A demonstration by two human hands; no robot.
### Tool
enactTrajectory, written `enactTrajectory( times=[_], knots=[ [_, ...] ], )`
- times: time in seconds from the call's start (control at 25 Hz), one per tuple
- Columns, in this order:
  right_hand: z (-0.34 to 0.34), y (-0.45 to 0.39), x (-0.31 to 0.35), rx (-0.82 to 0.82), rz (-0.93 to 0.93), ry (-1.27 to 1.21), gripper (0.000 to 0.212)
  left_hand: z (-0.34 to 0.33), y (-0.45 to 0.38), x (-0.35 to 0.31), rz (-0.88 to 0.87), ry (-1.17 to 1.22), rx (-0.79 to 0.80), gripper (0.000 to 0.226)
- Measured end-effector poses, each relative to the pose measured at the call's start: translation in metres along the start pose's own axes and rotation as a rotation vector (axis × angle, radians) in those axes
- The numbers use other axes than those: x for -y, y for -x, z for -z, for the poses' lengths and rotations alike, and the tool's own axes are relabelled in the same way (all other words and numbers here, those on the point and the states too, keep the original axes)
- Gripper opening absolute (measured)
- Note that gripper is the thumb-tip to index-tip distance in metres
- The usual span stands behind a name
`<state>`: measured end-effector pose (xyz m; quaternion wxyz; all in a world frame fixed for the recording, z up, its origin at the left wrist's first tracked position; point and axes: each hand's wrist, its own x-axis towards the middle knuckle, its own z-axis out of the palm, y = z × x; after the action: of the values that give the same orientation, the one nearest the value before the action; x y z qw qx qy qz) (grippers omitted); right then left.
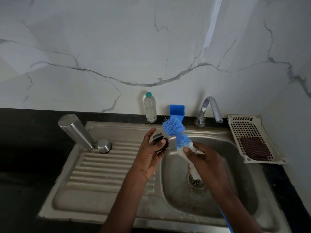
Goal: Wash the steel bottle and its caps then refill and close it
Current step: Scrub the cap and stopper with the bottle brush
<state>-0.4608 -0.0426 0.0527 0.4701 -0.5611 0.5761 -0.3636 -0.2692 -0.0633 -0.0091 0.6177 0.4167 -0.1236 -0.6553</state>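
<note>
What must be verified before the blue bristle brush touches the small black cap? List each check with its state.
1. Small black cap held in the left hand: ok, thumb and fingers grip it.
2. Blue bristle brush held by the right hand: ok, gripped by its white neck.
3. Both over the steel sink basin: ok.
4. Water running from the chrome tap: not ok, no stream visible.
5. Soap on the bristles: cannot tell.
6. Steel bottle and steel outer cap out of the way: ok, on the drainboard.
</note>
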Motion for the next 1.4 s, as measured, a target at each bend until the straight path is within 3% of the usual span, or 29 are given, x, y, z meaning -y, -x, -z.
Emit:
enactTrajectory(
  times=[0.12,0.28,0.52,0.6,0.68,0.76,0.92,1.0,1.16,1.32,1.4],
  knots=[
    [-0.001,-0.002,-0.004,0.016,-0.007,-0.056,0.013,-0.005,0.002,-0.002,0.02,0.058,-0.019,0.043],
    [-0.005,-0.003,-0.005,0.054,0.02,-0.052,0.024,-0.012,-0.003,0.002,0.004,-0.086,-0.202,0.051],
    [-0.009,0.001,-0.01,0.053,0.01,-0.024,0.028,-0.019,0.013,0.002,-0.04,0.223,-0.062,0.033],
    [-0.005,0.001,-0.008,0.057,0.039,0.014,0.027,-0.021,0.018,0.004,-0.097,-0.004,-0.104,0.037],
    [-0.005,0.005,-0.005,0.07,0.093,0.078,0.026,-0.021,0.021,0.011,-0.137,-0.421,-0.189,0.054],
    [-0.006,0.005,-0.002,0.04,0.159,0.216,0.031,-0.02,0.023,0.017,-0.205,-0.623,-0.283,0.061],
    [-0.004,0.009,0.0,0.063,0.277,0.475,0.038,-0.017,0.022,0.004,-0.174,-0.381,-0.421,0.031],
    [-0.007,0.021,-0.004,0.104,0.247,0.476,0.039,-0.015,0.022,-0.001,-0.075,-0.243,-0.411,0.03],
    [-0.018,0.006,0.002,0.053,0.216,0.383,0.033,-0.018,0.023,0.001,-0.086,-0.281,-0.307,0.021],
    [-0.023,0.021,-0.001,0.089,0.304,0.432,0.036,-0.016,0.018,-0.01,-0.058,-0.09,-0.289,0.032],
    [-0.027,0.027,-0.006,0.028,0.312,0.457,0.037,-0.02,0.019,-0.007,-0.028,-0.127,-0.298,0.036]
  ],
)
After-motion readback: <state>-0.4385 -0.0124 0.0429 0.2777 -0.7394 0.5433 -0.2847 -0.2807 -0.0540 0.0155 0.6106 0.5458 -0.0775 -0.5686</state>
